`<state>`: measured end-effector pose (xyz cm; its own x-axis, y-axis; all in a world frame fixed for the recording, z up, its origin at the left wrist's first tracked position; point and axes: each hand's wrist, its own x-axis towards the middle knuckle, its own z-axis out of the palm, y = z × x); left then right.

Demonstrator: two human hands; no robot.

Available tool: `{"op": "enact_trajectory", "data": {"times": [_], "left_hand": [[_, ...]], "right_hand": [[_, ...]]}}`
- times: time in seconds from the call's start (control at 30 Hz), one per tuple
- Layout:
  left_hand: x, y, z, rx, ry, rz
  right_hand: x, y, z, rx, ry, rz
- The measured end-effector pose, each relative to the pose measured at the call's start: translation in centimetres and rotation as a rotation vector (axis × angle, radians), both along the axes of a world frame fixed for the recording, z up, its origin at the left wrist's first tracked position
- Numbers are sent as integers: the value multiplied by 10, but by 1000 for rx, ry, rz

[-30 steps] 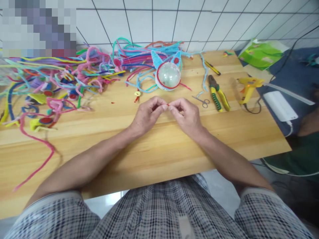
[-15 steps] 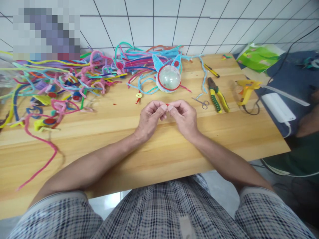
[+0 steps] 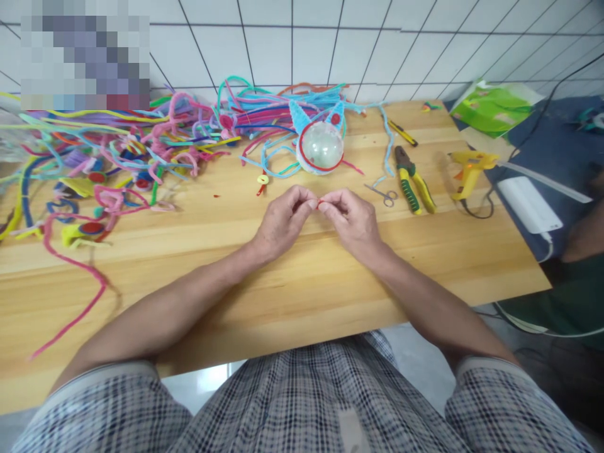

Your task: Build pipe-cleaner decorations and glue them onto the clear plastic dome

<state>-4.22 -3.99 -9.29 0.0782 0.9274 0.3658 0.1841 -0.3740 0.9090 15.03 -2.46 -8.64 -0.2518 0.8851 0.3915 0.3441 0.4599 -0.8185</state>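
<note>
A small red piece [image 3: 320,202] shows between the fingertips of my two hands, above the wooden table. My left hand [image 3: 289,220] pinches it from the left, and my right hand [image 3: 352,220] pinches it from the right. Most of the piece is hidden by the fingers. Just beyond them stands a clear dome [image 3: 321,146] with a red rim and two light blue fuzzy ears. A red dot sits on its right ear. To the left of the dome lies a small yellow and red piece [image 3: 262,181].
Tangled pipe cleaners [image 3: 165,135] cover the table's back left. Small scissors [image 3: 387,196], pliers [image 3: 413,182], a yellow cutter [image 3: 401,132] and a yellow glue gun [image 3: 469,173] lie at the right. Beyond the table's right edge are a white box [image 3: 531,202] and another person's arm [image 3: 587,236].
My fingertips have drawn slightly apart, and the red piece shows between them. My left hand has turned a little. The things on the table have not moved.
</note>
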Motion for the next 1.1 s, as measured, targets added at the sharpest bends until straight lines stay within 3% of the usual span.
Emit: {"op": "enact_trajectory", "data": {"times": [0.2, 0.4, 0.77, 1.1], "left_hand": [[8, -2, -4, -202, -313, 17], [15, -9, 2, -324, -484, -42], [1, 0, 6, -278, -302, -145], [1, -3, 9, -261, -298, -141]], "right_hand": [[-9, -4, -6, -119, 249, 32], [-14, -7, -7, -110, 281, 27], [0, -1, 4, -99, 195, 121], [1, -4, 8, 5, 115, 81]]}}
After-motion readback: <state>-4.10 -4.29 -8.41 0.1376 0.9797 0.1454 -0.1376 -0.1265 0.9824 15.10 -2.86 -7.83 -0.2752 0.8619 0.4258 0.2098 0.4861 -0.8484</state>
